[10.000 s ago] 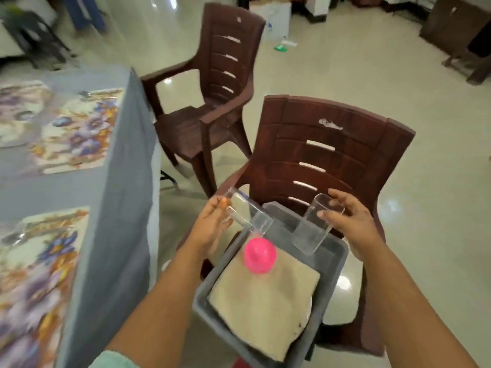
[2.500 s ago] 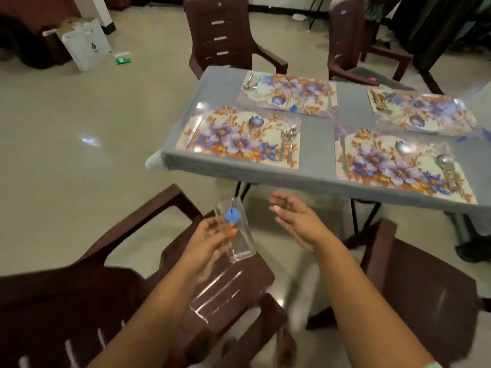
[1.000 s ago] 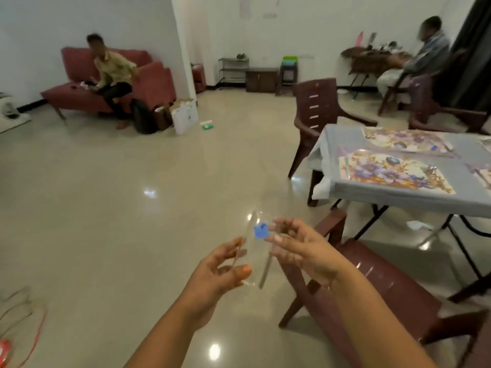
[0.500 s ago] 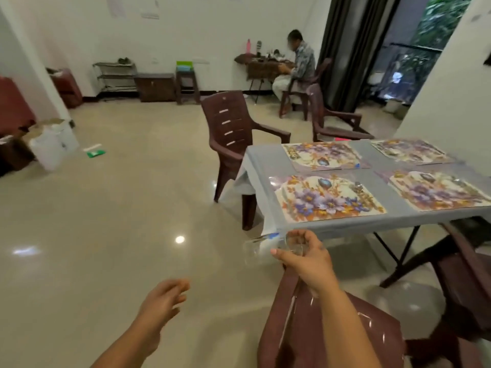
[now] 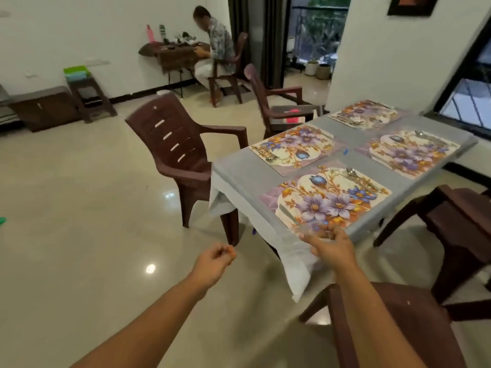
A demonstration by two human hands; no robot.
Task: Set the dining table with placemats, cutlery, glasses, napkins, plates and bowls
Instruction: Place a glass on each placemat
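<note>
R hand [image 5: 332, 248]: pinches clear glass [image 5: 313, 229] at near edge of grey-clothed table [image 5: 239, 171], just in front of nearest floral placemat [image 5: 326, 197] | L hand [image 5: 215, 261]: fingers loosely curled, holds nothing, over floor | cutlery [image 5: 358, 179] on that mat's far-right corner | 3 more mats beyond | brown plastic chair [image 5: 180, 155] at table's left end

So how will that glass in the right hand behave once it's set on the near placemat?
The glass looks clear, thin and tall, so probably light and tippy. The right hand holds it at the table edge, so a nudge might send it off. Smooth walls, maybe slippery.
</note>
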